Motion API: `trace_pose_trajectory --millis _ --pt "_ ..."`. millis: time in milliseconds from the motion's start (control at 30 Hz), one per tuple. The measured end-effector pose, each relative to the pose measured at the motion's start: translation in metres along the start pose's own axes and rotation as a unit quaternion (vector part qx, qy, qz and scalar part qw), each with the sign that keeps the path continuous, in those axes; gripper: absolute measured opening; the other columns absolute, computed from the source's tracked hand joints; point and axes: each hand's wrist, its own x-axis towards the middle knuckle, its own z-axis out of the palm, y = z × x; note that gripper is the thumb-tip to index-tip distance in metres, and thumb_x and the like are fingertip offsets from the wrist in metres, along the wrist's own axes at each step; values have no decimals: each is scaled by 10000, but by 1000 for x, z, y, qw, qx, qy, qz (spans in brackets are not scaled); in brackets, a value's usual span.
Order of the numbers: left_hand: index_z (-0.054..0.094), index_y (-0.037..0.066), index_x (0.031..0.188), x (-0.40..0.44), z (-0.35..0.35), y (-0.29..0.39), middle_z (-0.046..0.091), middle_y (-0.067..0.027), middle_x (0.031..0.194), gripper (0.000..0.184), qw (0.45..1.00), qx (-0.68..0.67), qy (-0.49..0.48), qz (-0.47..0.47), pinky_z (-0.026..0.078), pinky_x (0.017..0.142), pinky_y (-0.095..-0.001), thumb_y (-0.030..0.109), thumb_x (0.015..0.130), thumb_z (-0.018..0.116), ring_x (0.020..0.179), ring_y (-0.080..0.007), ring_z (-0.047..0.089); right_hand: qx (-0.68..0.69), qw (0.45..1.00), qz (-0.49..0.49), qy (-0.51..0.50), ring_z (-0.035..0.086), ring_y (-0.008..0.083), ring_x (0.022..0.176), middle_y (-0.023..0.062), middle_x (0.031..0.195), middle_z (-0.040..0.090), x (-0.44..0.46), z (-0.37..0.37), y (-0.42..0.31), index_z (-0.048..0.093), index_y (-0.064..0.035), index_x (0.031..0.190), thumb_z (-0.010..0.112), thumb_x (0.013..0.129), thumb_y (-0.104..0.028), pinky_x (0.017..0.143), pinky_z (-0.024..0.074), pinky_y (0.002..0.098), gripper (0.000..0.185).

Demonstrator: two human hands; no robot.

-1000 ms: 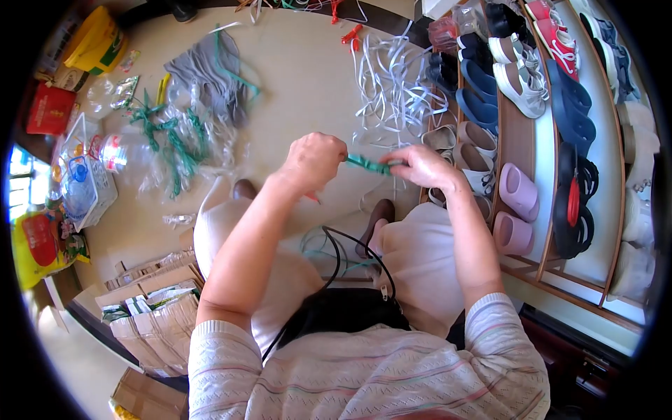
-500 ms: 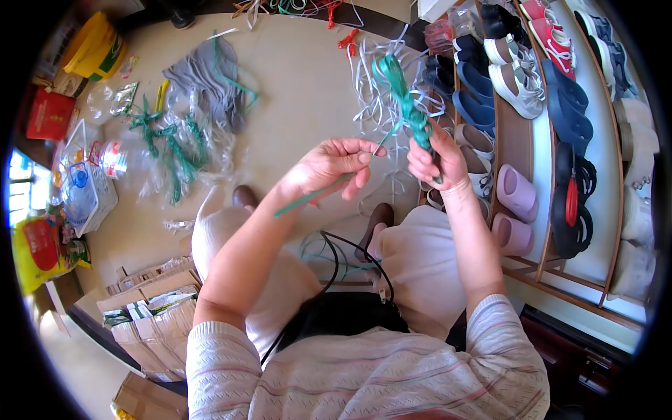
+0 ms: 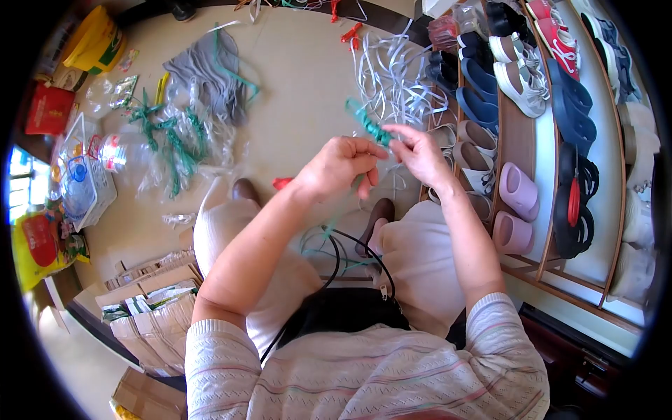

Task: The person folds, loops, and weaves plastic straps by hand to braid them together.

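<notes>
A twisted bundle of green plastic strapping [image 3: 369, 124] is held up before me, its loop end pointing up and left. My right hand [image 3: 421, 158] pinches the lower end of the bundle between thumb and fingers. Close beside it, my left hand [image 3: 341, 165] is closed with its fingers curled at the bundle's near end. A thin, blurred green strip hangs below the left hand, so I take it to be gripping that strip, though the fingers partly hide it. Past the bundle, a tangle of white flat strapping [image 3: 399, 73] lies on the floor.
Shoe racks [image 3: 535, 133] with sandals and sneakers stand close on the right. On the floor at left lie a grey cloth [image 3: 210, 73], green cords [image 3: 171, 143] and a plastic bottle [image 3: 122, 152]. A cardboard box [image 3: 154, 329] and a yellow bucket [image 3: 96, 42] are farther left.
The green bundle has come down and left, tilting toward the left. My right hand changed from a wrapped grip to a pinch. My hands are closer together, and a red item shows beside my left forearm.
</notes>
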Motion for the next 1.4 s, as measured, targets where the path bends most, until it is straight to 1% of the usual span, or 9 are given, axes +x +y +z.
trace_pose_trajectory --millis 167,267,400,733,867,933,1067,1167,1400 --pt "505 -72 1079 1 -3 7 638 -170 852 265 973 -224 -33 -35 495 542 -260 61 852 466 623 -215 634 -40 982 18 -184 493 53 549 -8 628 557 -7 -4 -14 615 -90 1072 562 824 -76 511 409 242 254" --pt "542 -84 997 -7 -8 19 630 -191 917 222 971 -237 -35 -17 489 509 -249 76 869 455 657 -245 641 11 962 40 -271 483 50 534 -8 630 561 -9 -13 -27 609 -72 1081 565 827 -79 492 396 224 257" --pt "588 -39 939 -6 -33 19 629 -113 738 184 996 -57 -36 -52 375 368 -195 126 866 555 509 -132 573 133 893 133 -410 449 43 495 -5 618 556 -16 -23 -31 595 -73 1111 564 851 -95 452 359 179 263" --pt "582 0 860 8 -16 0 585 -66 739 87 935 -337 89 59 374 422 -185 71 813 604 545 -83 503 551 784 -46 -282 400 67 452 54 675 502 -15 -12 -30 462 -103 1230 505 911 -239 395 313 194 349" --pt "583 -7 813 13 -11 1 598 -72 711 88 938 -291 161 99 395 434 -198 73 805 620 517 -92 521 653 737 30 -173 401 83 468 41 732 488 -9 6 -28 475 -149 1112 461 928 -262 407 330 220 216" --pt "594 -9 799 11 -5 4 603 -69 684 110 961 -143 206 120 398 430 -202 94 802 631 511 -90 539 679 722 82 -101 405 84 473 37 730 488 -7 12 -29 479 -144 1061 448 933 -266 414 334 218 179" --pt "615 -14 795 5 7 10 613 -55 649 159 944 67 293 137 416 436 -213 140 794 654 521 -91 572 519 851 79 -4 456 94 495 50 735 518 -7 20 -36 466 -107 1011 491 919 -252 433 370 225 175" --pt "622 -13 811 10 2 -4 620 -44 660 159 868 273 338 242 434 454 -217 141 793 656 539 -96 583 464 885 44 22 459 91 458 52 704 536 -5 24 -39 461 -75 1123 526 905 -228 394 355 222 275" --pt "634 -23 860 3 0 13 626 -56 684 120 953 50 250 162 467 527 -227 80 799 647 593 -101 586 306 950 14 69 437 66 402 29 639 558 -5 34 -39 500 -75 1169 544 895 -192 347 314 201 301"
